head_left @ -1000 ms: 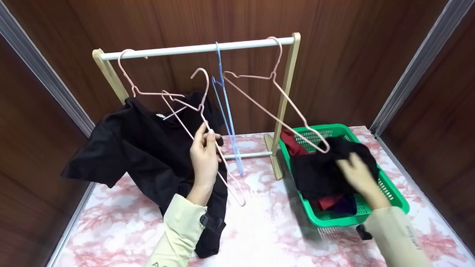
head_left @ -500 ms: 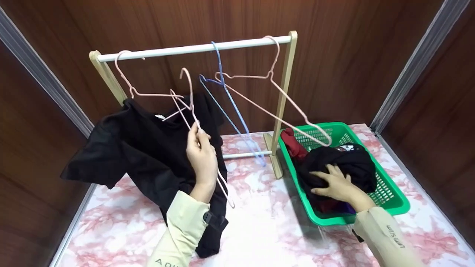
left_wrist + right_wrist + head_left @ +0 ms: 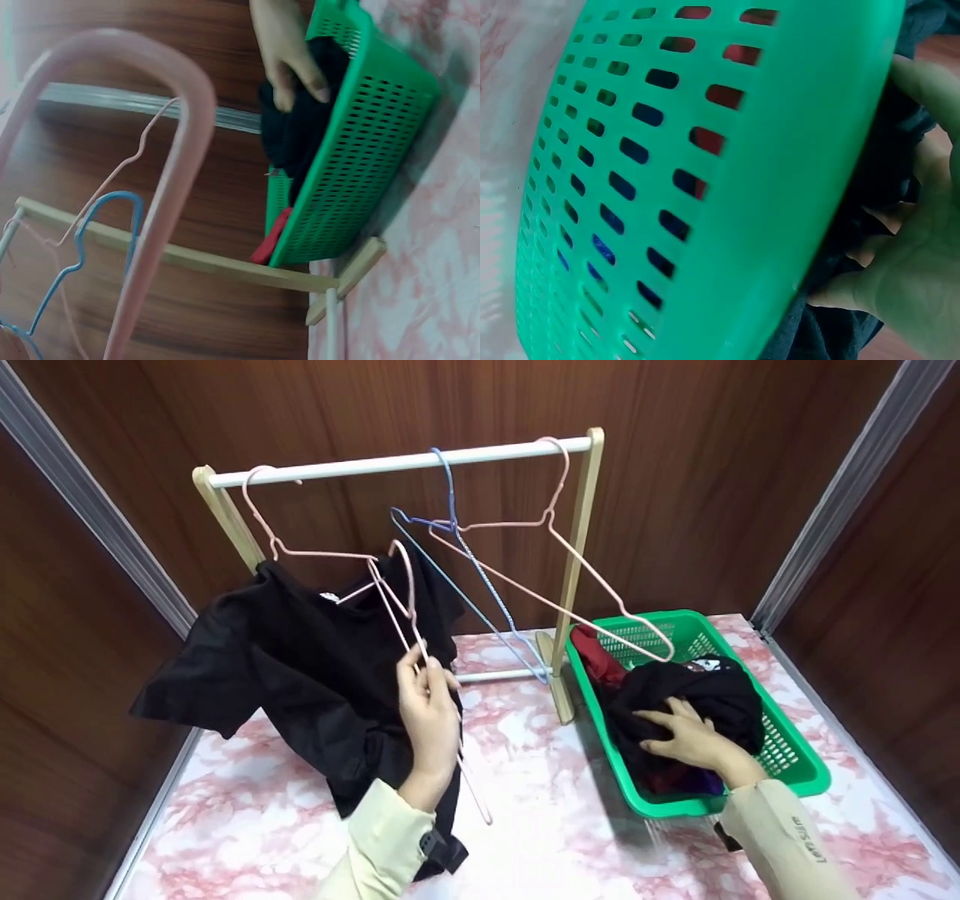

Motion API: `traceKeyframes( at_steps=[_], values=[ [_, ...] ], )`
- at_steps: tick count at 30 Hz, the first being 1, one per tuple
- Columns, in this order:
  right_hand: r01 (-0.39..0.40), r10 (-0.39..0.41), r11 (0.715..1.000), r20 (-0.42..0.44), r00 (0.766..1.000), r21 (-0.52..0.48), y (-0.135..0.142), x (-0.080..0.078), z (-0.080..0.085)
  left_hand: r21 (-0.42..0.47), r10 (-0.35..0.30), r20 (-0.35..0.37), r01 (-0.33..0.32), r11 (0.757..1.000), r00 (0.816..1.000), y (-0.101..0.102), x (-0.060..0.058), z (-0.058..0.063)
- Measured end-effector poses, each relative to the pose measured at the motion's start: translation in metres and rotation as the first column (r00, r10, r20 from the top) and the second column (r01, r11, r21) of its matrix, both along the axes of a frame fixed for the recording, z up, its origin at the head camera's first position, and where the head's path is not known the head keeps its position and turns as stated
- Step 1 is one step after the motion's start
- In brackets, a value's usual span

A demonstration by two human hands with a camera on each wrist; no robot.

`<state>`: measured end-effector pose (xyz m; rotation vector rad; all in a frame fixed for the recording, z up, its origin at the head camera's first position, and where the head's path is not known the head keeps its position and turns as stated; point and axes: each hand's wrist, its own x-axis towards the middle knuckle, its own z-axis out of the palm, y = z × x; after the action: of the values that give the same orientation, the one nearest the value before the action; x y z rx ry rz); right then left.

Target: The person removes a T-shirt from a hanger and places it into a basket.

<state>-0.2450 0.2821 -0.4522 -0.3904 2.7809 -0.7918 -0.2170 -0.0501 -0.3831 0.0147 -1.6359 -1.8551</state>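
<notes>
In the head view my left hand (image 3: 429, 712) pinches a pink clothes hanger (image 3: 411, 585) by its side, hook up, in front of a black T-shirt (image 3: 315, 660). That T-shirt hangs on another pink hanger (image 3: 322, 553) at the rack's left. My right hand (image 3: 694, 742) rests on a bunched black garment (image 3: 720, 697) in the green basket (image 3: 806, 780), fingers spread. The right wrist view shows its fingertips sunk into dark cloth (image 3: 885, 135), partly hidden by the basket rim. Close up in the left wrist view is the pink hanger's curved bar (image 3: 187, 112).
A clothes rack (image 3: 337, 469) with a white rail stands at the back. A blue hanger (image 3: 480, 562) and a pink hanger (image 3: 600, 577) hang from it; the pink one's tip overlaps the basket. Red cloth (image 3: 596, 656) lies in the basket. Brown panels (image 3: 862, 570) surround the marbled surface (image 3: 525, 810).
My right hand has shifted left and bunched the black garment in the basket, then stayed there. The left hand has lowered with its pink hanger. The blue hanger has swung round.
</notes>
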Motion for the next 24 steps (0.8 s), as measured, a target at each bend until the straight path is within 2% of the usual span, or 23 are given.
traceKeyframes(
  at_steps=[7,11,17,22,24],
  values=[
    [-0.006,0.006,1.000,0.026,1.000,0.000,0.002,-0.001,-0.001,0.016,-0.033,-0.046,0.034,0.999,0.998,0.014,0.017,-0.016],
    [0.009,-0.009,0.999,0.010,1.000,0.036,0.007,-0.001,-0.003,0.022,-0.058,-0.043,0.059,0.998,0.997,0.019,0.022,-0.019],
    [0.003,-0.002,0.998,-0.018,1.000,0.064,0.016,0.001,-0.003,-0.009,-0.061,-0.028,0.061,0.998,0.998,0.012,0.012,-0.007],
    [0.013,-0.012,0.998,0.019,1.000,-0.060,0.025,0.003,0.002,0.009,-0.080,-0.032,0.080,0.997,0.996,0.005,0.000,0.010],
    [0.025,-0.027,0.994,-0.014,1.000,-0.105,0.030,0.003,0.004,0.016,-0.081,-0.034,0.082,0.997,0.996,0.002,-0.004,0.016]
  ],
)
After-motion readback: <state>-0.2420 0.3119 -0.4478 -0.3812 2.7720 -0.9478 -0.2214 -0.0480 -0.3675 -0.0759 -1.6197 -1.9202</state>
